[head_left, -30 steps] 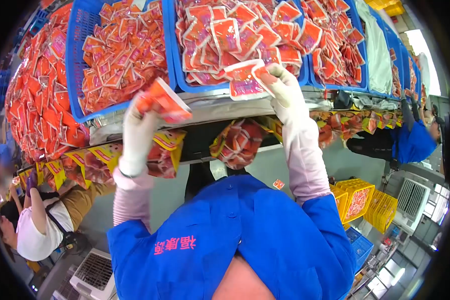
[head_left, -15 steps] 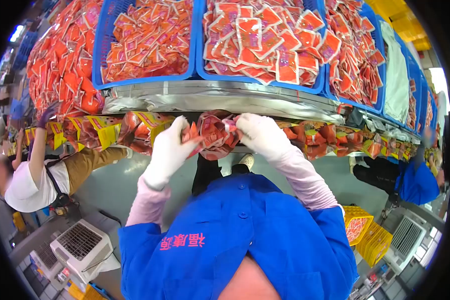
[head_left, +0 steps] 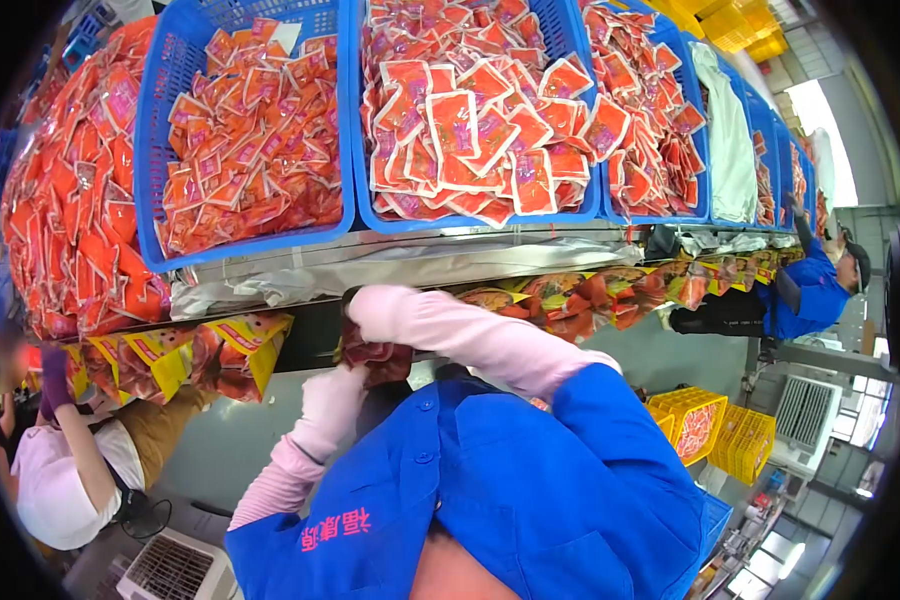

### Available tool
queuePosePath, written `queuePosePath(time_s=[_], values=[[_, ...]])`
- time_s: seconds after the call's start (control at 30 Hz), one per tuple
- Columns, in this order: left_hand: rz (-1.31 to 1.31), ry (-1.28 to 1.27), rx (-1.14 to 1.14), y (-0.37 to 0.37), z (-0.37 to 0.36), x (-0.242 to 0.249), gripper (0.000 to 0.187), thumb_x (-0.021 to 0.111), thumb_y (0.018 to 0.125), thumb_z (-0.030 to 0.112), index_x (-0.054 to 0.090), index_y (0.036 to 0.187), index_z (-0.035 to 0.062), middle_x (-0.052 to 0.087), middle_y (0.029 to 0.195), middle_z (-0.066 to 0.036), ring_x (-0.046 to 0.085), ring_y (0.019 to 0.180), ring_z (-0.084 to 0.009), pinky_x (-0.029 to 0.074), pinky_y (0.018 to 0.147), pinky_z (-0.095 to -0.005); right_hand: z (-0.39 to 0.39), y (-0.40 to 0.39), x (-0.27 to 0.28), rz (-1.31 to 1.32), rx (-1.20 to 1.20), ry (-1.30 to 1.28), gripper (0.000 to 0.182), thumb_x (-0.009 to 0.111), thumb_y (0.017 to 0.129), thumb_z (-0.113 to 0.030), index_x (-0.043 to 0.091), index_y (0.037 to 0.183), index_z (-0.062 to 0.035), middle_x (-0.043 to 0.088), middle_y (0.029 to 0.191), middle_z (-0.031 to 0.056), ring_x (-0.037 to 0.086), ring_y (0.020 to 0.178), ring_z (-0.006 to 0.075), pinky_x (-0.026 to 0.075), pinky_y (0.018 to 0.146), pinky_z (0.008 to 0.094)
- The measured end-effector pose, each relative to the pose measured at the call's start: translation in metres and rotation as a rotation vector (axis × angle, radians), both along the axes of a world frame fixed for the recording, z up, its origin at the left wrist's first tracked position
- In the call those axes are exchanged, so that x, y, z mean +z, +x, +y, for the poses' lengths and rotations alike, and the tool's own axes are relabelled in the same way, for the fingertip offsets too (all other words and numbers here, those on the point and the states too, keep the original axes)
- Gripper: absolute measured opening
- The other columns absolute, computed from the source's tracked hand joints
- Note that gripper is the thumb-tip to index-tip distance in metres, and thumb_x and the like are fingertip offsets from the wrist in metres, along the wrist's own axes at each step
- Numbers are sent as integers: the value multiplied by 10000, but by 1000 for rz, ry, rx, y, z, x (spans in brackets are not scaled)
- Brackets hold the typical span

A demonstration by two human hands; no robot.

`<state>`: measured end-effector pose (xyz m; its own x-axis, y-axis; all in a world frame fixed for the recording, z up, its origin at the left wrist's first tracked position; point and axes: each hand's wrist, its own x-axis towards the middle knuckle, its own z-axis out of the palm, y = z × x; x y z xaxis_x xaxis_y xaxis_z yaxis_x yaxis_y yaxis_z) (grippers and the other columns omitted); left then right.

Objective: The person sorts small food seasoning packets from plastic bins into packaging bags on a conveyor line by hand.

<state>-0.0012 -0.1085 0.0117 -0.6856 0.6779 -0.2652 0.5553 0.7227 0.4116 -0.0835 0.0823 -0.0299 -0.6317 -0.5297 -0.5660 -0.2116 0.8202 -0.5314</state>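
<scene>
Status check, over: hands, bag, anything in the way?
Left hand at lower side of dark red bag; right hand at its top. Grip unclear on both. Hands hide part of the bag.

shirt (head_left: 540, 480): blue, blue buttons (head_left: 424, 457) | lettering (head_left: 336, 530): pink characters, chest | forearm sleeves (head_left: 490, 335): pale pink

packets (head_left: 460, 125) in crates (head_left: 260, 244), crates beyond hands (head_left: 374, 312), bags (head_left: 625, 295) on either side
</scene>
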Motion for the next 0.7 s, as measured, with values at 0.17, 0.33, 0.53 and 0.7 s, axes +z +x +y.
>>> queuePosePath(time_s=[0.17, 0.33, 0.53, 0.7], values=[[-243, 436, 293, -30, 5, 64, 330, 693, 780, 37, 672, 1104, 100, 645, 908, -124, 656, 796, -330, 531, 695, -392, 169, -8, 96, 692, -951, 405, 490, 728, 822, -219, 589, 1274, -89, 692, 1016, 177, 661, 1050, 341, 537, 893, 432], [-259, 715, -101, -25, 88, 68, 355, 741, 724, 33, 729, 1067, 119, 634, 946, -101, 637, 902, -294, 526, 798, -378, 268, -4, 4, 748, -1044, 392, 382, 691, 825, -194, 617, 1168, -44, 709, 937, 231, 696, 921, 387, 547, 840, 461], [95, 292, -268, 5, 118, 23, 448, 823, 656, 250, 690, 1055, 96, 655, 1030, -90, 631, 1030, -280, 429, 1030, -492, 201, 64, 115, 240, -1104, -551, 164, 617, 892, -183, 662, 928, -29, 698, 814, 213, 687, 776, 386, 530, 713, 471], [414, 74, -334, 3, 75, -14, 84, 644, 739, 166, 671, 778, 97, 630, 781, -78, 636, 829, -230, 378, 1116, -534, 82, 93, 48, 125, -80, 187, 259, 612, 901, -209, 734, 1109, -113, 744, 937, 155, 721, 870, 333, 565, 772, 434]])
